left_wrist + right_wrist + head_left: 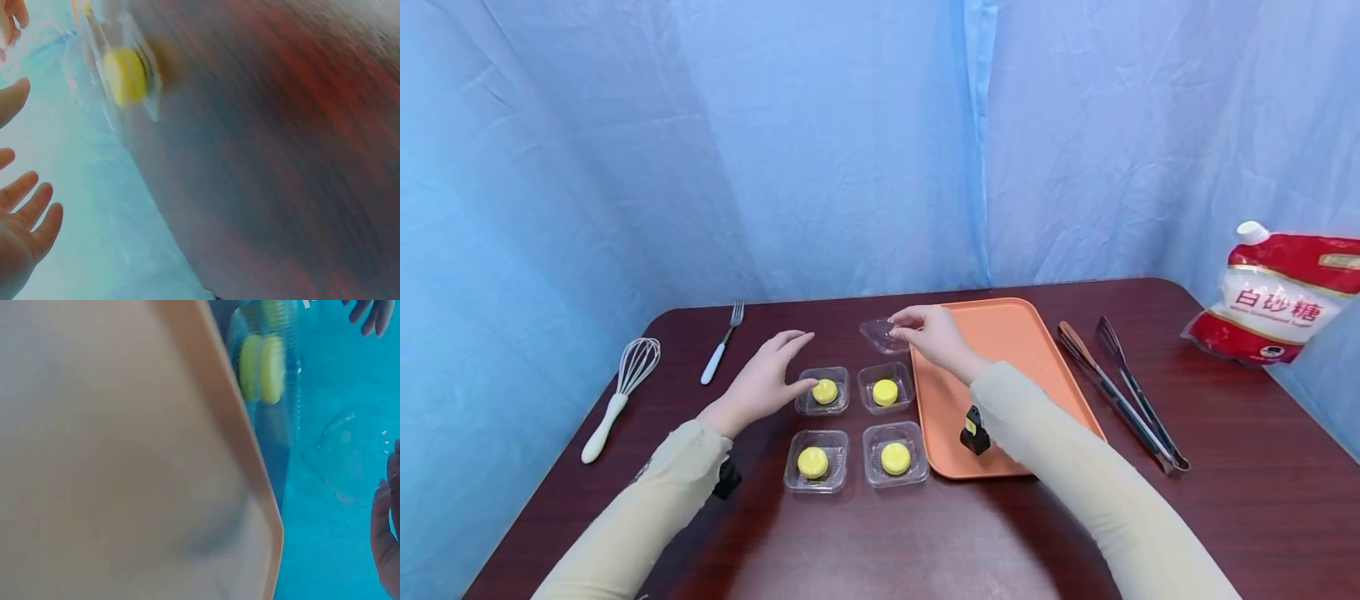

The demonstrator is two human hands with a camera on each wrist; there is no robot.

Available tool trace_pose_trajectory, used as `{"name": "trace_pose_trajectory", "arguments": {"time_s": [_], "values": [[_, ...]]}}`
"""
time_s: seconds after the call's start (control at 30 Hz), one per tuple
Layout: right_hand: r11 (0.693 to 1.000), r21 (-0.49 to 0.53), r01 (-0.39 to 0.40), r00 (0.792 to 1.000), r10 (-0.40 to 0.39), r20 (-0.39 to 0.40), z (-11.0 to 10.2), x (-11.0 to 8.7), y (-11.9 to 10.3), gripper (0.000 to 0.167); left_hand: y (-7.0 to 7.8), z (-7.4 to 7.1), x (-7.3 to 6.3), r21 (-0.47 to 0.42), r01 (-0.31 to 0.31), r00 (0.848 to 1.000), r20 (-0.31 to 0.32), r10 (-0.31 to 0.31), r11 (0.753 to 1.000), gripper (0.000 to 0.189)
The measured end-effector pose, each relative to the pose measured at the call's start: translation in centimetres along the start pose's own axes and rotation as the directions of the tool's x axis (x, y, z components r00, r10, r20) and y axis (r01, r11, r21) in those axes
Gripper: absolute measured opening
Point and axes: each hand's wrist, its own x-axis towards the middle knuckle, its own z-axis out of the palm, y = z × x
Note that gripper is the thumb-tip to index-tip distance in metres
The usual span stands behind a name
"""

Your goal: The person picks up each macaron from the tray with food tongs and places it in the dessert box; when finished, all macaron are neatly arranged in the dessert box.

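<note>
My right hand [936, 337] pinches a clear plastic lid [877, 335] at its right edge, above the table behind the far-right clear container [908, 398]. In the right wrist view the see-through, domed lid [350, 462] hangs from the fingertips. My left hand [758, 383] is held with fingers apart beside the far-left container [802, 406], its thumb tip overlapping that container's rim in the head view. Nothing is in that hand. A yellow macaron [824, 392] sits in the far-left container and another macaron [884, 392] in the far-right one, both uncovered.
Nearer me stand two more uncovered containers, with macarons [812, 462] inside. An orange tray [1000, 333] lies under my right forearm. Metal tongs [1123, 396] and a red-and-white sugar bag [1273, 296] are on the right. A whisk [617, 404] and a fork [722, 346] lie left.
</note>
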Motion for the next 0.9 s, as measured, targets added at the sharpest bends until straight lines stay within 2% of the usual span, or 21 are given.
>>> {"name": "trace_pose_trajectory", "arguments": {"time_s": [0.1, 0.23, 0.33, 0.5, 0.77, 0.9], "values": [[0.994, 0.097, -0.049, 0.999, 0.051, -0.013, -0.1, -0.1, 0.2, 0.024, 0.9, 0.0, 0.3, 0.034, -0.052, 0.998, -0.031, 0.053, 0.998, 0.072], [0.96, 0.263, -0.101, 0.994, 0.105, -0.002, 0.0, -0.3, 0.4, 0.026, 2.2, 0.0, 0.8, 0.063, -0.111, 0.992, -0.055, 0.115, 0.992, 0.074], [0.91, 0.385, -0.153, 0.987, 0.157, 0.022, 0.0, -0.5, 0.3, 0.027, 3.1, 0.1, 1.2, 0.08, -0.138, 0.988, -0.059, 0.143, 0.987, 0.075], [0.817, 0.525, -0.239, 0.968, 0.241, 0.066, -0.1, -0.8, -0.2, 0.031, 4.5, 0.1, 1.8, 0.105, -0.166, 0.983, -0.06, 0.173, 0.98, 0.076], [0.695, 0.663, -0.278, 0.958, 0.252, 0.138, 0.0, -1.4, -1.2, 0.036, 5.7, 0.1, 2.8, 0.159, -0.215, 0.972, -0.057, 0.226, 0.964, 0.08], [0.599, 0.732, -0.324, 0.942, 0.28, 0.187, 0.1, -1.5, -1.5, 0.037, 6.0, 0.2, 3.0, 0.177, -0.227, 0.969, -0.06, 0.24, 0.958, 0.081]]}}
